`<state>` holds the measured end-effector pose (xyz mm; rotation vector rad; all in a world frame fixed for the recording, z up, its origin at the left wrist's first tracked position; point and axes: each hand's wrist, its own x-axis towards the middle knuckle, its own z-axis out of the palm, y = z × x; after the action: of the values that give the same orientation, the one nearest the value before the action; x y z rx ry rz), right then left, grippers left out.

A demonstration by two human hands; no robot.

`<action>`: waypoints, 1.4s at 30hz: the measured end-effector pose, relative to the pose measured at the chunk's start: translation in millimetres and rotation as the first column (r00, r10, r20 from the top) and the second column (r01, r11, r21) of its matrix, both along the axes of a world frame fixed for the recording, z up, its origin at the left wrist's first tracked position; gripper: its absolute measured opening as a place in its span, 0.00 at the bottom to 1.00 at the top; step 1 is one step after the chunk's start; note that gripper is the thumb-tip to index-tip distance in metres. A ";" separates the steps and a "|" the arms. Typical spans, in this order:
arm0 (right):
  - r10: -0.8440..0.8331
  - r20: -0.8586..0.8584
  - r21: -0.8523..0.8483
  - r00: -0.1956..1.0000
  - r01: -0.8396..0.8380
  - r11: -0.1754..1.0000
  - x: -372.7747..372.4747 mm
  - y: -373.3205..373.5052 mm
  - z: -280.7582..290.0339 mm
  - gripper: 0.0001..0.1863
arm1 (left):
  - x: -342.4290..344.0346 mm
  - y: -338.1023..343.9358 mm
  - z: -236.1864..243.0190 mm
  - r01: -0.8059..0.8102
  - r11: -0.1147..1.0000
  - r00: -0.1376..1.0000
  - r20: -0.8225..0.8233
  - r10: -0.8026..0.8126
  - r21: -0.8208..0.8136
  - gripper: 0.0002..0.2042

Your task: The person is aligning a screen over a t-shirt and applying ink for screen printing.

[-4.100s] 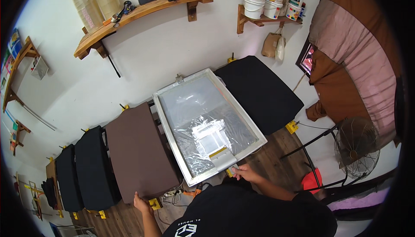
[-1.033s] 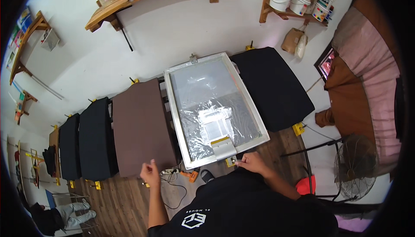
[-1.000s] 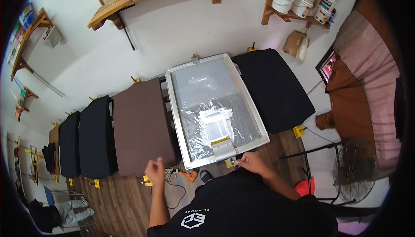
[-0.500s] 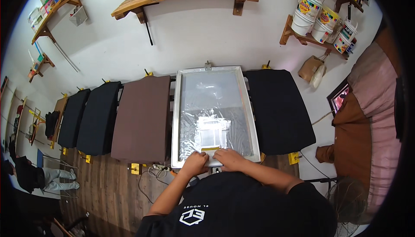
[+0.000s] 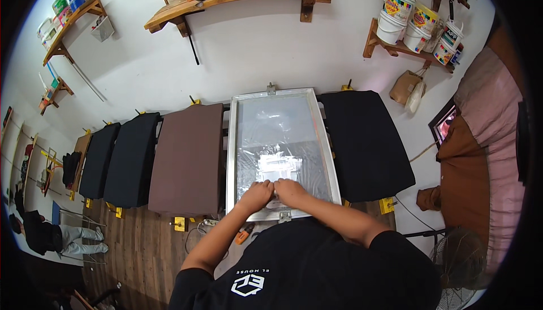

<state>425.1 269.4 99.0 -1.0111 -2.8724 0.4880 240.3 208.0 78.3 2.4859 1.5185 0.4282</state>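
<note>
A screen-printing frame (image 5: 231, 157) with pale metal edges lies in front of me, over one station in the row. White ink or glare brightens the lower part of its mesh (image 5: 277, 163), and wrinkled clear film or tape lines the edges. My left hand (image 5: 257, 194) and my right hand (image 5: 290, 193) are side by side on the near part of the mesh, fingers curled round a squeegee. Both hands hide most of that squeegee, blade included. At the frame's near edge sits a metal clamp (image 5: 285, 216).
Left of the screen is a brown garment (image 5: 186, 160) on a board, then black ones (image 5: 133, 160); another black garment (image 5: 367, 143) lies right. A fan (image 5: 461, 262) stands at lower right. An orange tool (image 5: 244, 234) is near my left forearm. Another person (image 5: 42, 233) stands far left.
Both hands have moved forward over the mesh with the squeegee, away from the near edge. The yellowish blade edge that showed beyond them is now hidden, and the near clamp is uncovered.
</note>
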 end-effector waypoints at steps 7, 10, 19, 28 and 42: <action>0.008 0.053 -0.133 0.999 -0.001 0.991 -15.3 71.3 43.3 0.18 | -23.5 75.2 49.3 0.056 0.979 0.996 0.073 -0.042 -0.196 0.15; 0.005 0.072 -0.090 0.997 0.002 0.996 -32.3 92.2 41.0 0.16 | -38.1 97.7 33.2 0.006 0.982 0.998 0.069 0.007 -0.188 0.16; -0.045 0.031 -0.072 0.998 0.047 0.996 -27.2 107.0 2.7 0.18 | -29.8 108.2 -0.7 -0.025 0.991 0.979 0.197 0.051 -0.130 0.16; -0.015 0.016 -0.015 1.000 0.016 1.000 -26.2 92.3 2.7 0.16 | -21.6 94.2 0.1 -0.099 0.990 0.979 0.170 0.115 -0.101 0.17; 0.083 -0.025 -0.037 0.996 -0.084 0.996 12.3 6.4 1.5 0.12 | 7.2 -8.0 18.2 -0.081 0.993 0.978 0.188 0.095 -0.081 0.11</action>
<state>437.4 275.8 100.5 -0.8877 -2.9045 0.5588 247.4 200.0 96.5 2.2556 1.5410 0.5970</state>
